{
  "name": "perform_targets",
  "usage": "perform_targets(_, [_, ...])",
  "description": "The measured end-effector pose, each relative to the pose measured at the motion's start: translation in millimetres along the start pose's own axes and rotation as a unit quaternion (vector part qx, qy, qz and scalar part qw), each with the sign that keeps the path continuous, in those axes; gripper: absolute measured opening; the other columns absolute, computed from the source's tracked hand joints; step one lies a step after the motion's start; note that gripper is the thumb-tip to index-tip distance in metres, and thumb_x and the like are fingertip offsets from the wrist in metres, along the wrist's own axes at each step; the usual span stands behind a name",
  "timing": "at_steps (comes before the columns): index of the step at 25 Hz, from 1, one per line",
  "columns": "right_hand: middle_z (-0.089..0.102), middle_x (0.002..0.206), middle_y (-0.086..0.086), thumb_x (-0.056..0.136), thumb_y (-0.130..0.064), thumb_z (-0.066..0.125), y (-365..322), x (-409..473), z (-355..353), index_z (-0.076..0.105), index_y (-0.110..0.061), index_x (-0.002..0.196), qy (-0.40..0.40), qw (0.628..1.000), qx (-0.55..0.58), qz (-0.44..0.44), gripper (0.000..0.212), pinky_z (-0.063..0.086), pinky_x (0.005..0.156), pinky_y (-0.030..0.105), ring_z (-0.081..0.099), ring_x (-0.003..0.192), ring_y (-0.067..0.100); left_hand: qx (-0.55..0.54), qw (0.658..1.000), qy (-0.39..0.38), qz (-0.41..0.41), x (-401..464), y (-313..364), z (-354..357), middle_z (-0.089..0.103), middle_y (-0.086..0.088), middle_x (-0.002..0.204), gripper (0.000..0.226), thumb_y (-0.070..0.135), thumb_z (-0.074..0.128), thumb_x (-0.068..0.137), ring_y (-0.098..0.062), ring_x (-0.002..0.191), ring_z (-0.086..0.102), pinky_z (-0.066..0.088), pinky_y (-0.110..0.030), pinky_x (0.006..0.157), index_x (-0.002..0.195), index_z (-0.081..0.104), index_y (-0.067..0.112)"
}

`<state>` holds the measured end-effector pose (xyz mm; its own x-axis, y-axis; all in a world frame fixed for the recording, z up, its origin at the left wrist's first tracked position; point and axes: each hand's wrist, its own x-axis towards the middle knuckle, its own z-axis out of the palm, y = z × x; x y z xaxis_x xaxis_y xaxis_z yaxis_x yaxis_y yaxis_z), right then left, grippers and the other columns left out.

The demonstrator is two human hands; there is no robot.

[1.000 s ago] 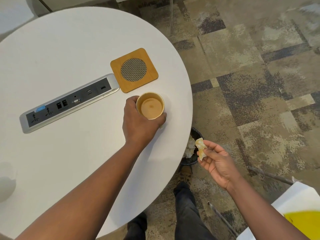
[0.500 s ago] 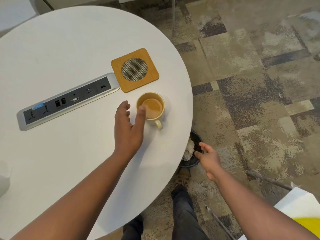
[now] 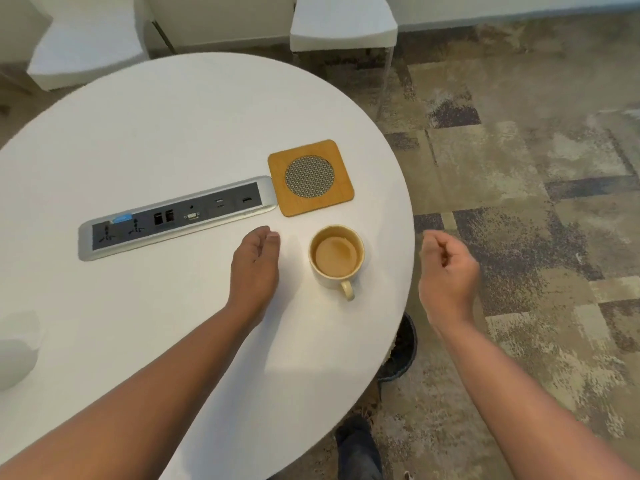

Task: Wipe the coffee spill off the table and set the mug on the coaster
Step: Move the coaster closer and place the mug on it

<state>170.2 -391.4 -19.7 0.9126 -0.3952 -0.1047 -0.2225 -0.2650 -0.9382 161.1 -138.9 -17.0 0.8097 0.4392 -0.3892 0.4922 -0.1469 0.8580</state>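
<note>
A cream mug (image 3: 336, 261) holding coffee stands on the round white table (image 3: 173, 126), its handle pointing toward me. Just beyond it lies a square wooden coaster (image 3: 310, 177) with a round mesh centre, bare. My left hand (image 3: 255, 268) hovers left of the mug, apart from it, fingers loosely curled and holding nothing. To the mug's right, past the table edge, my right hand (image 3: 446, 271) hangs in the air with loosely curled fingers, also holding nothing. No spill shows on the table top.
A silver power and port strip (image 3: 176, 216) is set into the table left of the coaster. A dark bin (image 3: 401, 355) sits on the floor under the table's right edge. Two white chairs (image 3: 343, 26) stand behind the table. Patterned carpet (image 3: 536, 168) lies to the right.
My left hand let go of the mug and drew back left. My right hand dropped the crumpled tissue over the bin and rose beside the table. The view tilted up.
</note>
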Motion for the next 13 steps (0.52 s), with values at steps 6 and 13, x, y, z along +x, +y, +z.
perform_targets(6, [0.069,0.123,-0.001,0.098,-0.021,0.058,-25.2,65.9,73.4,0.067,-0.027,0.120,-0.155,0.986,0.039,0.046,0.025,0.049,0.106,0.041,0.063,0.117,0.016,-0.089,0.994,-0.039,-0.051,44.5,27.9,8.6,0.049,0.000,0.154,0.051,0.019,0.053,0.103,-0.018,0.141,0.046,0.034,-0.038,0.120,0.153,0.044,0.014])
perform_targets(13, [0.057,0.135,-0.006,0.102,-0.019,0.051,-37.3,104.2,120.0,0.053,-0.017,0.141,-0.240,0.967,-0.025,0.082,0.039,0.040,0.106,0.029,0.051,0.124,0.009,-0.114,0.987,-0.034,-0.106,86.2,29.1,17.4,0.064,-0.025,0.113,0.033,0.015,0.051,0.086,-0.042,0.109,0.059,0.046,-0.048,0.097,0.114,0.059,-0.002])
